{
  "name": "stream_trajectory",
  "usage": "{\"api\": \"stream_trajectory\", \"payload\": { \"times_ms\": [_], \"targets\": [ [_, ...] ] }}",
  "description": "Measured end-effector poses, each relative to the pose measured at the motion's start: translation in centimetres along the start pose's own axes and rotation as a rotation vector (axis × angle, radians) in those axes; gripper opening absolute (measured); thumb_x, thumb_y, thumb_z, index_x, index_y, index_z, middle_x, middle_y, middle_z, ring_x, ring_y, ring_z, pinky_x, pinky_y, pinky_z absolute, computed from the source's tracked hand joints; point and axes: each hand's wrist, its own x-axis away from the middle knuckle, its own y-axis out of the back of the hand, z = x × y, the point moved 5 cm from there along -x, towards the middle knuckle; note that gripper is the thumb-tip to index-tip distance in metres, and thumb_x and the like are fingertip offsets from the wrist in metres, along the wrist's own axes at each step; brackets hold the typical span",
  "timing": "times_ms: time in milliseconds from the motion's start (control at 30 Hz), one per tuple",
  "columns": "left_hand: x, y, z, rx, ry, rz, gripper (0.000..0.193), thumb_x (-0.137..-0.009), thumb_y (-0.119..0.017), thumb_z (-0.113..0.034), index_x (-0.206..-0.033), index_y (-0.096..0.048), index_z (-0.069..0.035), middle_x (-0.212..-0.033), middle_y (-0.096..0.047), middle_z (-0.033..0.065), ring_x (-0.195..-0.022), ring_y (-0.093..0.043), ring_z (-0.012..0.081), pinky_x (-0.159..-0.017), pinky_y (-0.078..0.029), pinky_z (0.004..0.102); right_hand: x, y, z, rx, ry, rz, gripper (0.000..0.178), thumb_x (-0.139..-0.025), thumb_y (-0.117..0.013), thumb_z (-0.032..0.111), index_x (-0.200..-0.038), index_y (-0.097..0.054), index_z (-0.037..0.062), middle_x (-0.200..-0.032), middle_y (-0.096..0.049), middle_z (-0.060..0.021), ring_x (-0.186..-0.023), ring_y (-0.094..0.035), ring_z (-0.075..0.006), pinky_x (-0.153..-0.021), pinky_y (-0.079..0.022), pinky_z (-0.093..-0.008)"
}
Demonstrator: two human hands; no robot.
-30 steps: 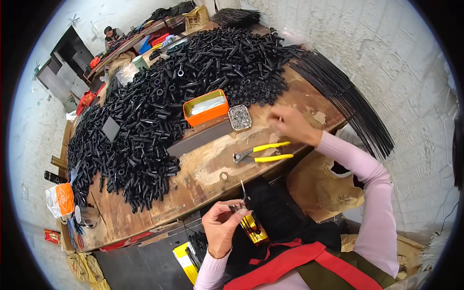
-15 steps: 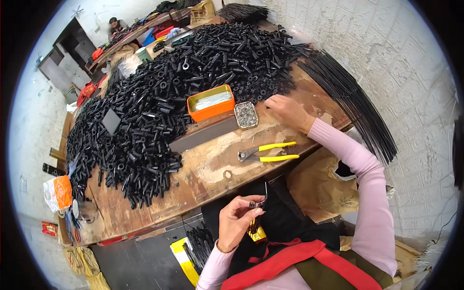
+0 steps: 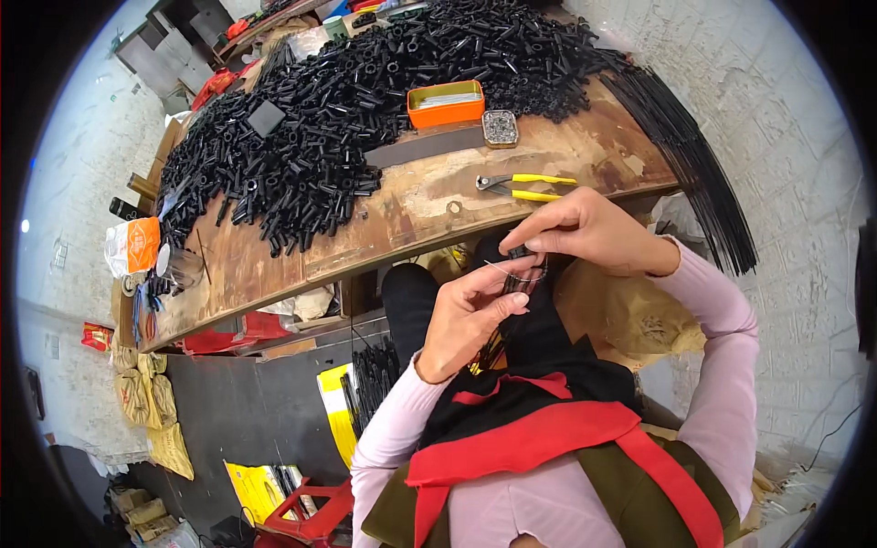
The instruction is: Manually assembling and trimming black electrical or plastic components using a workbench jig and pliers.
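Above my lap, my left hand [image 3: 470, 320] is closed round a dark bundle of thin black rods [image 3: 493, 352], mostly hidden by the fingers. A thin silvery wire [image 3: 501, 268] sticks out by its fingertips and curves toward the right. Just above it, my right hand [image 3: 594, 233] pinches a small black plastic piece [image 3: 518, 251] between thumb and fingers, touching or nearly touching what the left hand holds. Behind the right hand, end-cutting pliers [image 3: 521, 186] with yellow handles lie on the wooden workbench [image 3: 411, 215].
A large heap of black plastic tubes [image 3: 311, 155] covers the bench's far side. Beside it stand an orange tin [image 3: 448, 111] of wires and a small tray [image 3: 500, 129] of tiny metal pieces. Long black rods [image 3: 685, 155] lie at the right edge. A red stool [image 3: 311, 511] stands lower left.
My right hand has come back from beside the small-pieces tray to meet my left hand, now with a small black piece in its pinch. The view has tilted downward.
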Motion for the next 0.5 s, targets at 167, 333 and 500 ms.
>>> {"api": "stream_trajectory", "payload": {
  "times_ms": [167, 333, 500],
  "targets": [
    [2.1, -0.8, -0.4, -0.004, -0.004, -0.003, 0.040, -0.091, -0.067, -0.002, -0.130, -0.058, 0.003, -0.121, -0.066, 0.0124, -0.105, -0.064, 0.0163, -0.086, -0.057, 0.0314, 1.3, -1.4, 1.2, -0.193, -0.040, -0.016, 0.017, -0.089, -0.066, 0.009, -0.104, -0.068, -0.0008, -0.094, -0.069, -0.0033, -0.086, -0.064, -0.0092, -0.080, -0.050, -0.0258],
    [3.2, -0.7, -1.1, 0.015, -0.022, -0.034, 0.036, -0.090, -0.068, -0.002, -0.125, -0.060, 0.004, -0.118, -0.067, 0.0126, -0.097, -0.066, 0.0171, -0.085, -0.058, 0.0323, 2.1, -2.2, 2.2, -0.216, -0.053, -0.014, 0.018, -0.089, -0.069, 0.013, -0.101, -0.066, -0.0001, -0.093, -0.067, -0.0013, -0.087, -0.061, -0.0083, -0.081, -0.049, -0.0245],
    [3.6, -0.7, -1.1, 0.047, -0.015, -0.083, 0.034, -0.090, -0.068, 0.000, -0.122, -0.061, 0.006, -0.114, -0.069, 0.0120, -0.093, -0.067, 0.0168, -0.084, -0.057, 0.0310, 2.2, -2.4, 1.9, -0.286, -0.068, -0.011, 0.019, -0.090, -0.071, 0.014, -0.101, -0.067, -0.0006, -0.092, -0.067, -0.0009, -0.086, -0.060, -0.0077, -0.080, -0.048, -0.0244]
  ]
}}
